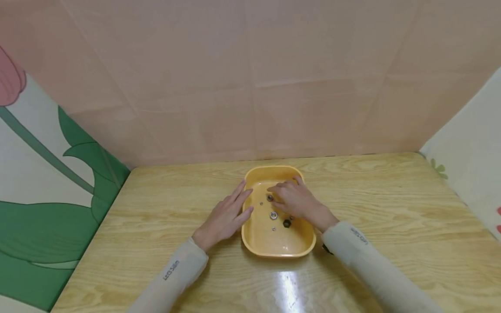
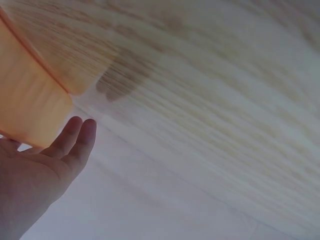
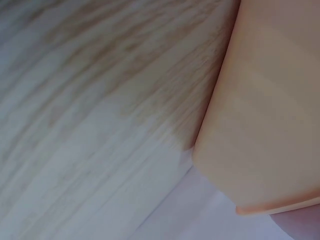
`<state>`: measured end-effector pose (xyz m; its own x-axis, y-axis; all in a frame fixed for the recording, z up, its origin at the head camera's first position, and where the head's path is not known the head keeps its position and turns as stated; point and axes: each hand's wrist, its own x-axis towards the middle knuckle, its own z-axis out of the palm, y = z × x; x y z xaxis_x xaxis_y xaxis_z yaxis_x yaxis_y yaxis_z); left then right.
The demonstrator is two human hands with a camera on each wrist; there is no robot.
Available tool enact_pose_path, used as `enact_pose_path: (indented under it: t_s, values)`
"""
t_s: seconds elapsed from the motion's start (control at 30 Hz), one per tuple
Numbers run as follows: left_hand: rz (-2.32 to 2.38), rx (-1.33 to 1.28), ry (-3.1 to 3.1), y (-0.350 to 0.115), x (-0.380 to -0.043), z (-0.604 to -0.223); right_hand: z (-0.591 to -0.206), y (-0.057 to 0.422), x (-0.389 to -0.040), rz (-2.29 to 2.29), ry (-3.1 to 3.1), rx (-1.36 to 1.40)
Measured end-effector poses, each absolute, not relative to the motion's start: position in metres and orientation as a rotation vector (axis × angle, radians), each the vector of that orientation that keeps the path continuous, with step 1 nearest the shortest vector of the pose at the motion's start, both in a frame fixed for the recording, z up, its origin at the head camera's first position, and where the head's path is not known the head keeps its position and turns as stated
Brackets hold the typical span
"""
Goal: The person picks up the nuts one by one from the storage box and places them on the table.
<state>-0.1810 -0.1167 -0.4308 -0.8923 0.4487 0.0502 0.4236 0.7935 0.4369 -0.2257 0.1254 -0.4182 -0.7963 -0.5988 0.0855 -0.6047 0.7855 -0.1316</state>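
1. My left hand (image 1: 225,215) is open, fingers extended over the left rim of the yellow tray (image 1: 278,254) on the worktop (image 1: 156,217).
2. My right hand (image 1: 295,200) is inside the tray, fingers bent around a metal nut (image 1: 270,198); I cannot tell whether they grip it.
3. Nearer me in the tray lie a silver nut (image 1: 271,216) and a black nut (image 1: 287,223).

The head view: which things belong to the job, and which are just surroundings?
In the job:
- yellow rectangular plastic tray
- black hexagonal metal nut
- silver metal nut
- small metal pieces
- left hand
- right hand

Surroundings:
- wood-grain table
- pink backdrop sheet
- green-leaf printed panel
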Motion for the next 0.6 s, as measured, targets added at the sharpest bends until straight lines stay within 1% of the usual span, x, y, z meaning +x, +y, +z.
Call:
enact_pose_path:
  t_s: [0.6]
  values:
    - [0.707, 0.69, 2.915, -0.1168, -0.1826, -0.4328, -0.4207, 0.1198, -0.2287, 0.287, -2.936, 1.01]
